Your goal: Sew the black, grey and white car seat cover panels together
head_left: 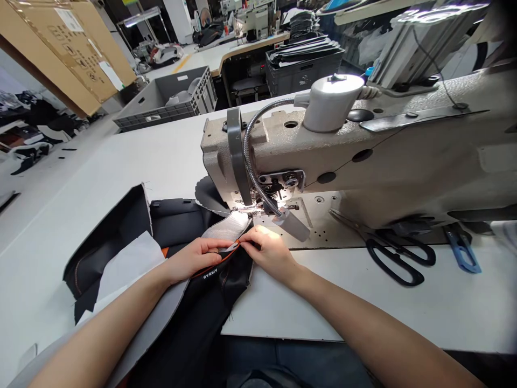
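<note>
Black car seat cover point(177, 223) pieces with grey-white backing spread over the table and hang off its front edge. An orange piping strip point(232, 251) runs along one seam, beside a small white "AIRBAG" label point(210, 274). My left hand point(197, 257) presses on the cover near that seam, thumb and fingers partly apart around the fabric edge. My right hand point(264, 250) pinches the edge with the orange piping, just in front of the needle. A light mesh strip point(228, 226) leads under the lit presser foot of the sewing machine point(363, 156).
Black-handled scissors point(398, 261) and a blue thread snipper point(462, 250) lie right of the machine bed. A grey crate point(173, 99) and a cardboard box point(68, 51) stand at the back left. Another crate point(302, 70) holds stacked dark pieces.
</note>
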### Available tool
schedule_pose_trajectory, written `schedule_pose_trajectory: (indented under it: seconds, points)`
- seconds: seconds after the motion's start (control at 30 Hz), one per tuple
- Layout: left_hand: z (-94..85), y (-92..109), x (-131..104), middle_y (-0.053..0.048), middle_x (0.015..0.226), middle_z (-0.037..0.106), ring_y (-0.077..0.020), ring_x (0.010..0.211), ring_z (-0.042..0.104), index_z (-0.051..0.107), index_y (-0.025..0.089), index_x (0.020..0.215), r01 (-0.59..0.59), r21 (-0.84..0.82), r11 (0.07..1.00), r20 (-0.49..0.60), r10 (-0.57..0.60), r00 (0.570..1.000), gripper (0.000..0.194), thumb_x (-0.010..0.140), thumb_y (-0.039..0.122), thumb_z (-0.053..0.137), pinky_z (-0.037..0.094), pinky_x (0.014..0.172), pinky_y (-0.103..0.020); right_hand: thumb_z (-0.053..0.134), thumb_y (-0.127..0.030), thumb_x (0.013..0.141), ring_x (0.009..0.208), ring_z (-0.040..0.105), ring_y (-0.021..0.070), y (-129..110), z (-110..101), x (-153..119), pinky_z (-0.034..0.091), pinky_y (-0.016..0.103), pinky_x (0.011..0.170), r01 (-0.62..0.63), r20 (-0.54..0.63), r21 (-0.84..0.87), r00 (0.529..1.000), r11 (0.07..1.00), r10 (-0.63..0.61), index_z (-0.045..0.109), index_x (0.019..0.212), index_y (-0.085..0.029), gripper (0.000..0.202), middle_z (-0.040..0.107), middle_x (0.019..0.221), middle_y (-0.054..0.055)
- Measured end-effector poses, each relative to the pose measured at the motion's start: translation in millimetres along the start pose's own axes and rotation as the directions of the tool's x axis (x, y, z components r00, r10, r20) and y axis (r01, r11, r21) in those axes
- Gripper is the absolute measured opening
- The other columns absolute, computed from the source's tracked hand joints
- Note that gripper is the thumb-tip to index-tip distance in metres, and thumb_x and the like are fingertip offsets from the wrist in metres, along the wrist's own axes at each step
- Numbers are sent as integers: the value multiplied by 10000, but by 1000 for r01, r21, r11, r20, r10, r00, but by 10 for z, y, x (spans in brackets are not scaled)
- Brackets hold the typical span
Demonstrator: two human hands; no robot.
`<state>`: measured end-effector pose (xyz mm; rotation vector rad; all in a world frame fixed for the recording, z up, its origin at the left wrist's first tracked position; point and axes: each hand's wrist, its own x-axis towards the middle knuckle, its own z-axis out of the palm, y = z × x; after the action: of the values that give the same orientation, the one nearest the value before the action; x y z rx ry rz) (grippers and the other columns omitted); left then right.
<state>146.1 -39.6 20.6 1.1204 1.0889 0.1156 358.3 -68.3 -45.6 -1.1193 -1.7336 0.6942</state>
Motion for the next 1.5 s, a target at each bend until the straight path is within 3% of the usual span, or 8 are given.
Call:
schedule_pose_trajectory:
  seconds: [0.3, 0.43, 0.67, 1.0, 1.13, 1.3, 1.4, 1.5]
  points:
    - [24, 25, -1, -86, 929, 722, -203, 753, 676, 575, 155, 1272, -7, -26, 1000, 18, 7, 1000, 561, 755, 329, 707, 503, 644, -256, 510, -119, 805, 615, 501, 108, 20, 51, 5, 340, 220, 538, 108, -48, -367, 990, 924, -135, 587, 751, -181, 113, 574, 741, 6]
    - [38, 29, -7, -91, 1021, 713, -209, 833, 680, 582, 166, 1257, -11, -49, 999, 35, 13, 999, 520, 775, 328, 695, 508, 707, -264, 436, -129, 861, 663, 530, 130, 49, -85, 10, 385, 236, 626, 133, -64, -516, 979, 846, -193, 592, 749, -180, 198, 596, 763, 32]
    - [19, 10, -3, -91, 1028, 710, -214, 836, 677, 581, 172, 1266, -9, -38, 999, 8, 10, 1000, 547, 760, 333, 715, 506, 704, -262, 523, -197, 908, 781, 587, 125, 80, -67, -37, 440, 222, 686, 206, -4, -284, 976, 937, -215, 651, 1037, -216, 183, 639, 897, 16]
    - [34, 29, -7, -90, 1051, 702, -206, 859, 672, 568, 174, 1277, -3, -29, 1000, 5, 3, 1000, 542, 774, 328, 700, 502, 732, -262, 456, -209, 948, 733, 563, 124, 62, -33, -19, 427, 228, 669, 241, 17, -302, 969, 922, -247, 664, 856, -202, 227, 608, 814, 24]
    - [43, 33, -13, -100, 1081, 693, -209, 892, 671, 555, 171, 1282, -12, -48, 999, 30, 14, 999, 538, 787, 331, 692, 499, 762, -272, 433, -191, 930, 731, 567, 142, -14, -81, -9, 444, 246, 685, 130, 4, -293, 991, 947, -134, 606, 834, -188, 197, 613, 824, 33]
    - [50, 24, -15, -108, 1099, 688, -229, 928, 666, 574, 157, 1254, -13, -25, 1000, 18, 13, 1000, 518, 784, 342, 690, 499, 807, -297, 360, -216, 960, 732, 586, 162, -23, -208, -18, 479, 278, 726, -7, -156, -219, 987, 976, -28, 595, 835, -193, 267, 622, 780, 46]
    - [40, 45, -23, -106, 1150, 670, -248, 1000, 647, 566, 161, 1272, -50, 50, 997, 24, 49, 999, 508, 806, 344, 657, 493, 854, -317, 400, -186, 932, 799, 605, 167, -107, -236, -110, 478, 301, 789, 252, 69, -232, 968, 939, -243, 617, 873, -190, 225, 655, 835, 46]
    - [50, 123, -58, -72, 1263, 616, -244, 1141, 577, 585, 187, 1265, -151, 235, 960, 41, 146, 988, 437, 845, 306, 595, 445, 960, -312, 472, -223, 885, 918, 615, 195, -223, -186, -253, 458, 355, 914, 542, 411, -183, 800, 820, -437, 621, 1013, -151, 210, 678, 953, 83]
